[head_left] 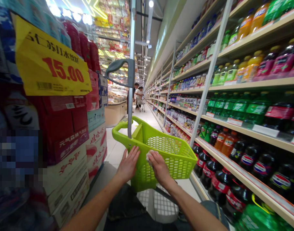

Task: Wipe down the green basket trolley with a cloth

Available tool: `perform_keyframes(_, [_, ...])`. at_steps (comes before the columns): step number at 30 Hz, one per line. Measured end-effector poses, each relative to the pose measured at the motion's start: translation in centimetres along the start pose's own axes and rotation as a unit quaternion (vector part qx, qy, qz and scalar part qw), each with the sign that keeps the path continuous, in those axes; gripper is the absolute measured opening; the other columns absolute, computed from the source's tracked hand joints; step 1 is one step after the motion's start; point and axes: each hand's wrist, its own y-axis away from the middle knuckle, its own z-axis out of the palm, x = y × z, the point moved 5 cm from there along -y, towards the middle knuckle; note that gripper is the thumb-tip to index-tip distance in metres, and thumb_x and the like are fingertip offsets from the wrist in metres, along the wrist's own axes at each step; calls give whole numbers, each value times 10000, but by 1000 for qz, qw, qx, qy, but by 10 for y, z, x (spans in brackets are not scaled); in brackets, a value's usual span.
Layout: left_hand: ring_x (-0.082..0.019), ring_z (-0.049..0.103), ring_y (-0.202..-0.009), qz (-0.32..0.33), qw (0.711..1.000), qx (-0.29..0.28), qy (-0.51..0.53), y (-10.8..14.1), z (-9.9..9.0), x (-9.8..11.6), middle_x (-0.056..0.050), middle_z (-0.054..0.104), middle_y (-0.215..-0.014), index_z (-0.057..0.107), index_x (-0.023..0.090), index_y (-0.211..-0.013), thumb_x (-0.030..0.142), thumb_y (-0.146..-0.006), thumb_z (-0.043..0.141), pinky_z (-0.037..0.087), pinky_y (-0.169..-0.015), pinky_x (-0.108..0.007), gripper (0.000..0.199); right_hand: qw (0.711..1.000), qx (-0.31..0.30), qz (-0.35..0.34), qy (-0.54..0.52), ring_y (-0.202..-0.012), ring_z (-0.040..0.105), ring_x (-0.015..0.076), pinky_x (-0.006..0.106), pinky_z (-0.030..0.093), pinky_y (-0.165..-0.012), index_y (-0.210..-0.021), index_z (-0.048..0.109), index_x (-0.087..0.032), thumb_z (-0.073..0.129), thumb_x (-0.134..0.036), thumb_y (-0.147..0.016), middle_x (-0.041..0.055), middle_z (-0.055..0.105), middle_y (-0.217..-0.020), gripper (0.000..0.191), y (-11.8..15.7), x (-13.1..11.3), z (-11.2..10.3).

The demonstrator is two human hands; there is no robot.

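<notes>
A lime-green plastic shopping basket (144, 175) with slotted sides stands in front of me in the head view. A metal pole (132, 106) rises from its left end, carrying a grey looped handle (131, 73). My left hand (128, 165) lies flat on the basket's near side below the pole, fingers stretched out, with nothing in it. Just to the right, my right hand (160, 168) has its fingers closed on a crumpled white tissue (150, 157) and presses it to the same side wall. The palm side of the right hand is hidden.
Drink shelves (248, 120) line the right side, with large cola bottles (219, 181) low down. Stacked drink cartons (70, 173) rise close on the left under a yellow price sign (53, 64). Down the aisle (147, 117), people (138, 94) stand near a trolley.
</notes>
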Motion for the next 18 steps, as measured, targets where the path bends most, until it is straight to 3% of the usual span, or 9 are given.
perform_keyframes(3, [-211, 221, -1328, -21, 1000, 18, -1, 3, -7, -9, -93, 329, -1410, 381, 117, -1291, 140, -704, 386, 121, -1082, -492, 587, 1000, 22, -10, -2, -1296, 285, 191, 430, 294, -1046, -1261, 453, -223, 383, -121, -867, 68, 407, -1364, 413, -19, -5, 1])
perform_keyframes(8, [-213, 249, -1318, -56, 998, 13, -23, 12, -14, -26, -85, 340, -1405, 411, 124, -1271, 134, -692, 391, 149, -1085, -470, 579, 998, -66, -3, 13, -1214, 417, 214, 412, 386, -981, -1161, 548, -200, 451, -122, -847, 86, 519, -1266, 338, -11, -19, 24])
perform_keyframes(14, [-221, 216, -1330, -94, 995, -6, -27, 22, -12, -46, -90, 306, -1421, 370, 116, -1303, 125, -674, 399, 117, -1096, -468, 629, 999, 6, -30, -8, -1280, 316, 195, 405, 303, -1047, -1238, 486, -198, 396, -131, -874, 64, 448, -1335, 381, -55, -43, 8])
perform_keyframes(18, [-225, 210, -1331, -104, 994, -15, -17, 25, -11, -50, -98, 298, -1423, 368, 106, -1304, 128, -671, 403, 123, -1093, -476, 635, 998, -55, -27, 5, -1253, 363, 200, 395, 341, -1020, -1172, 545, -191, 474, -161, -854, 82, 497, -1289, 328, -50, -41, 24])
